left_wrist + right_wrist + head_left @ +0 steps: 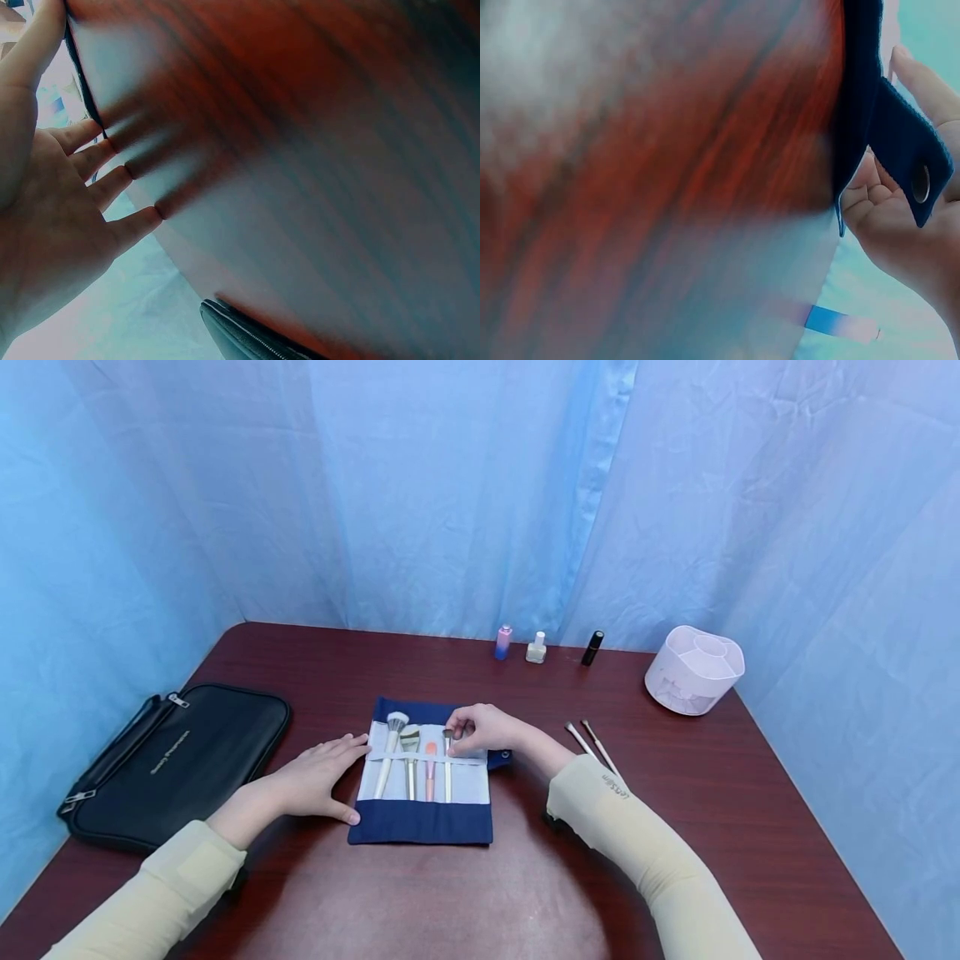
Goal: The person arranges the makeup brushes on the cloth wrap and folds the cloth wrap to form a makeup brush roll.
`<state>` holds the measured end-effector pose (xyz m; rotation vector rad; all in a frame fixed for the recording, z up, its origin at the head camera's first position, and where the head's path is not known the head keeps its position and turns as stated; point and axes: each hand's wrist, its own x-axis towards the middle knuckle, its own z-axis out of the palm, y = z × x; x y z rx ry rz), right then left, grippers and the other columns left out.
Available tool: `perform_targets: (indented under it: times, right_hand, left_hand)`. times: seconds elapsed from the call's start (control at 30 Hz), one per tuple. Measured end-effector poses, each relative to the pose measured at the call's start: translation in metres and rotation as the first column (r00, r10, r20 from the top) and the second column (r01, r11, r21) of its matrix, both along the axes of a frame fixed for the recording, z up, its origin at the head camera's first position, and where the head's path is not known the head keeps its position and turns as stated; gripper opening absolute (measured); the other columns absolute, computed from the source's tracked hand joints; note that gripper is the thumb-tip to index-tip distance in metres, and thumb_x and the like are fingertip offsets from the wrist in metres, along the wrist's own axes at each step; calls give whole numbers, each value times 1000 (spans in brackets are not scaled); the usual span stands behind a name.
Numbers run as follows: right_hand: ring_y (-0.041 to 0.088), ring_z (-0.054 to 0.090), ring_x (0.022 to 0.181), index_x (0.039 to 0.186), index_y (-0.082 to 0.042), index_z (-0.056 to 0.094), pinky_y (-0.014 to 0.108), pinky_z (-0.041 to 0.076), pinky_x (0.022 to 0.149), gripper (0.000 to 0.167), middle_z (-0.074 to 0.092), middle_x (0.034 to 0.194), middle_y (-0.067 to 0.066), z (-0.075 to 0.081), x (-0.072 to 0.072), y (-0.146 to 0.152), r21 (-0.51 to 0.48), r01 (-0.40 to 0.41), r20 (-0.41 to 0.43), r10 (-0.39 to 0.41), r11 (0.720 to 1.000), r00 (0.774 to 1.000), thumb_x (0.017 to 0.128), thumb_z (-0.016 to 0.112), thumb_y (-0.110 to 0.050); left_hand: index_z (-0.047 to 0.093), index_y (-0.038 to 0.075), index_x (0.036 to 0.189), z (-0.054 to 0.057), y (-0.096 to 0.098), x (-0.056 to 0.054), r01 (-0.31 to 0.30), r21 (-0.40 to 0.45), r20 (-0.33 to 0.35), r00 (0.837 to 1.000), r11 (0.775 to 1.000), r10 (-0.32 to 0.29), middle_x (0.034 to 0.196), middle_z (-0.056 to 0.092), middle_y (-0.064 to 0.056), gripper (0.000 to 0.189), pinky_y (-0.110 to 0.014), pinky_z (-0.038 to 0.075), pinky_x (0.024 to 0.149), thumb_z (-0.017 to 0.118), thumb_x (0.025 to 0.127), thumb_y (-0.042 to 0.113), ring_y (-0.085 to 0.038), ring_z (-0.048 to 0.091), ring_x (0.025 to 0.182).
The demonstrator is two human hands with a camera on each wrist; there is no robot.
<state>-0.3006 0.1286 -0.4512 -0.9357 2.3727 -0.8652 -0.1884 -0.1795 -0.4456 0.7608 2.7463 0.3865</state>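
A navy and pale grey brush roll lies unfolded on the table, with several makeup brushes standing in its strap and pocket. Among them are a thick white-handled brush at the left and a small orange-tipped one. My right hand reaches over the roll's right side and pinches a slim white-handled makeup brush near its dark bristles. Spread along the roll's left edge, my left hand touches it with straight fingers and thumb. In the right wrist view, the snap tab partly covers the right hand.
A black zipped case lies at the left. Two loose brushes rest beside the right forearm. Along the back stand a pink-blue tube, a nail polish bottle and a black tube. A white organizer sits at back right.
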Motion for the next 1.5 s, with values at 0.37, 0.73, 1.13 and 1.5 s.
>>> perform_targets:
  times: [0.37,0.73,1.13,1.5]
  right_hand:
    - [15,52,73,107,-13,66,24,45,65,30,62,92,1,17,5,6,-4,12,-77,-13,1000,997,81,75,-24]
    - [15,57,88,113,-16,64,32,53,76,36,63,108,2,63,22,47,-53,88,-264,-99,995,959,82,75,-30]
    - [26,58,96,113,-14,63,43,51,78,38,62,105,4,70,32,120,-59,207,-383,-214,977,899,80,76,-26]
    - [27,59,81,110,-8,63,42,52,71,36,64,96,11,40,38,172,35,249,-387,-216,968,896,78,77,-14]
  left_hand:
    - [31,4,146,-1,1,-1,3,-4,1,1000,1000,-3,154,25,-14,104,-60,23,109,75,69,58,-38,22,141]
    - [32,4,146,0,3,-4,7,-10,-8,1000,1000,-7,154,26,-14,105,-59,23,109,74,69,60,-37,22,141]
    - [33,2,145,2,2,0,7,-5,-21,1000,1000,-7,153,28,-16,103,-60,25,108,76,69,56,-40,24,139]
    - [32,1,145,2,1,2,13,0,-20,1000,1000,-13,152,28,-17,103,-60,25,108,75,70,57,-40,24,139]
